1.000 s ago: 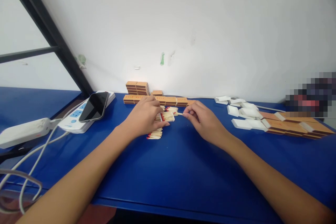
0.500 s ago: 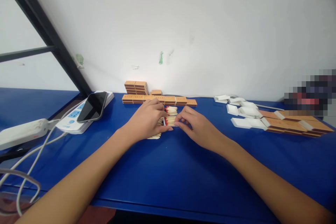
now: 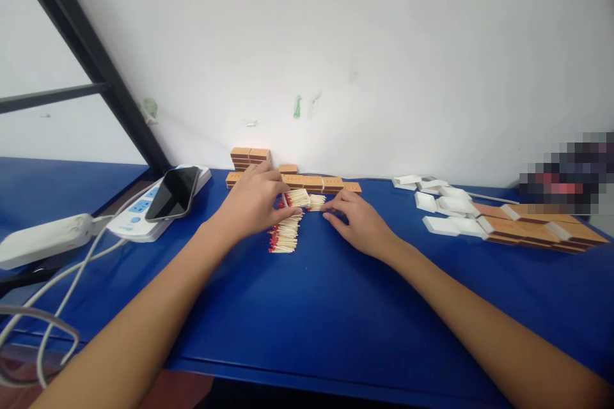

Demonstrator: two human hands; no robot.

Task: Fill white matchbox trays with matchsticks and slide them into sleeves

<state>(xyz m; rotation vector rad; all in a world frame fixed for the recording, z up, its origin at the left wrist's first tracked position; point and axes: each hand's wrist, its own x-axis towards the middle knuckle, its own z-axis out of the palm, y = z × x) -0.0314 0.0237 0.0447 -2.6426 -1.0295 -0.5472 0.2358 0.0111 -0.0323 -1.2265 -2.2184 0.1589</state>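
Observation:
My left hand [image 3: 259,199] grips a white matchbox tray [image 3: 286,200] between thumb and fingers, tilted slightly above the desk. Red-tipped matches [image 3: 298,198] fill it. Beneath and in front of that hand lies a loose pile of matches [image 3: 286,234], red heads toward the left. A smaller bunch of matches [image 3: 316,202] rests just right of the tray. Beside this bunch is my right hand [image 3: 355,220], its thumb and index fingertips slightly apart with nothing visible between them.
Orange matchboxes [image 3: 302,182] form a row along the wall, with a stack of matchboxes [image 3: 250,154] behind. At right lie white trays [image 3: 453,225] and orange matchbox sleeves [image 3: 522,230]. A phone [image 3: 173,193] rests on a power strip [image 3: 127,227] at left, near loose cables.
My left hand has lifted the filled tray and moved left and away from me, uncovering more of the loose pile. My right hand has shifted slightly away from me and no longer touches the tray.

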